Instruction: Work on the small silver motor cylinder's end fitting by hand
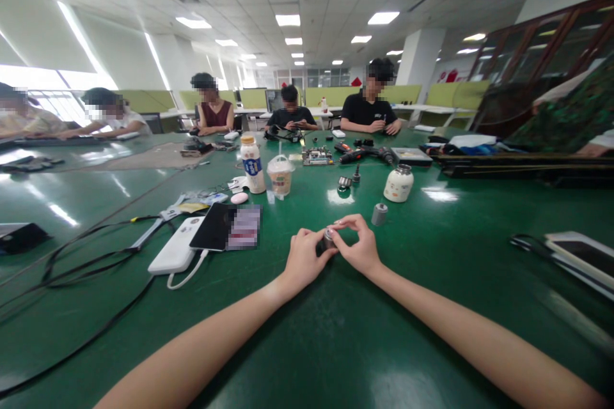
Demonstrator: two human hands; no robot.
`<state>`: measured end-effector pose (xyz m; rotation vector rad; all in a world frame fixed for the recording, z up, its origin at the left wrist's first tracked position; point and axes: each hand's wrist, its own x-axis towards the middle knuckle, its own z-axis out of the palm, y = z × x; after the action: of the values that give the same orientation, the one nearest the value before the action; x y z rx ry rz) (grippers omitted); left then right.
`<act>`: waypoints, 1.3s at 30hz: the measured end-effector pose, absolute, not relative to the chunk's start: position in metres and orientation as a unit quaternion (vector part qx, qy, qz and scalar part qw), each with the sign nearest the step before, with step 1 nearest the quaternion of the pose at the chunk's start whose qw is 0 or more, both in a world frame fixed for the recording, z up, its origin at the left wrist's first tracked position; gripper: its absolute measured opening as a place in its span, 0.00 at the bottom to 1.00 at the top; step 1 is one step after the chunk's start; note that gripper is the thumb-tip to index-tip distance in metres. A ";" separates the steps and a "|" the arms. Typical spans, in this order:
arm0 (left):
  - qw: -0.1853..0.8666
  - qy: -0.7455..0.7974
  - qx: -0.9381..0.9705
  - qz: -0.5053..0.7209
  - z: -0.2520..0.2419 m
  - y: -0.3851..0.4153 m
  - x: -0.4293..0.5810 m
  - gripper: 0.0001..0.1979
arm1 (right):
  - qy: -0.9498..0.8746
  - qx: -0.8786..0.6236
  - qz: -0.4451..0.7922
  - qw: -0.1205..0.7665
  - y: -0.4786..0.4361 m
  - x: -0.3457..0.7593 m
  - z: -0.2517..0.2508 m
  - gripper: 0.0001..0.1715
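Note:
A small grey metal cylinder is held low over the green table, between my two hands. My left hand is closed around its left side, with the thumb in front. The thumb and fingers of my right hand pinch it at the top and right. Parts of the cylinder are hidden by my fingers. Just beyond my right hand stands a similar grey cylinder. Farther off are a shiny metal ring-like part and a dark metal part with a thin upright stem.
A white power bank is cabled beside a phone. Beyond stand a bottle, a lidded cup and a white jar. Power drills lie farther back. Black cables run along the left. Several people sit across the table.

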<state>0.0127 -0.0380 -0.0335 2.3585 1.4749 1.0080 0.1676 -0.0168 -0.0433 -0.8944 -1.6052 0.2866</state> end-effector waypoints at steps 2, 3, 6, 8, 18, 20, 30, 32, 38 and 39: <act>0.088 0.497 0.795 0.337 -0.033 -0.038 0.013 0.13 | -0.677 -0.397 0.118 0.609 -0.015 0.168 -0.043 0.10; 0.085 0.499 0.794 0.337 -0.033 -0.039 0.013 0.13 | -0.668 -0.404 0.114 0.615 -0.014 0.169 -0.043 0.09; 0.079 0.511 0.788 0.336 -0.034 -0.039 0.013 0.11 | -0.644 -0.431 0.108 0.622 -0.007 0.173 -0.044 0.07; 0.077 0.516 0.785 0.335 -0.036 -0.038 0.013 0.11 | -0.644 -0.450 0.114 0.608 -0.002 0.176 -0.045 0.06; 0.075 0.518 0.785 0.333 -0.037 -0.038 0.014 0.13 | -0.682 -0.464 0.153 0.544 0.005 0.185 -0.057 0.07; 0.075 0.517 0.785 0.333 -0.037 -0.038 0.013 0.13 | -0.677 -0.454 0.149 0.560 0.004 0.183 -0.053 0.06; 0.076 0.512 0.788 0.335 -0.039 -0.036 0.013 0.11 | -0.714 -0.362 0.138 0.583 -0.017 0.168 -0.041 0.02; 0.077 0.512 0.787 0.336 -0.039 -0.036 0.013 0.10 | -0.721 -0.358 0.138 0.578 -0.018 0.168 -0.041 0.02; 0.077 0.513 0.786 0.337 -0.037 -0.037 0.014 0.14 | -0.719 -0.373 0.121 0.574 -0.017 0.169 -0.041 0.01; 0.077 0.513 0.786 0.337 -0.037 -0.037 0.014 0.14 | -0.715 -0.379 0.115 0.576 -0.017 0.169 -0.041 0.02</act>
<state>0.0138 -0.0375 -0.0371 2.3537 1.5369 1.0087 0.1687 -0.0168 -0.0410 -0.8863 -1.6742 0.2688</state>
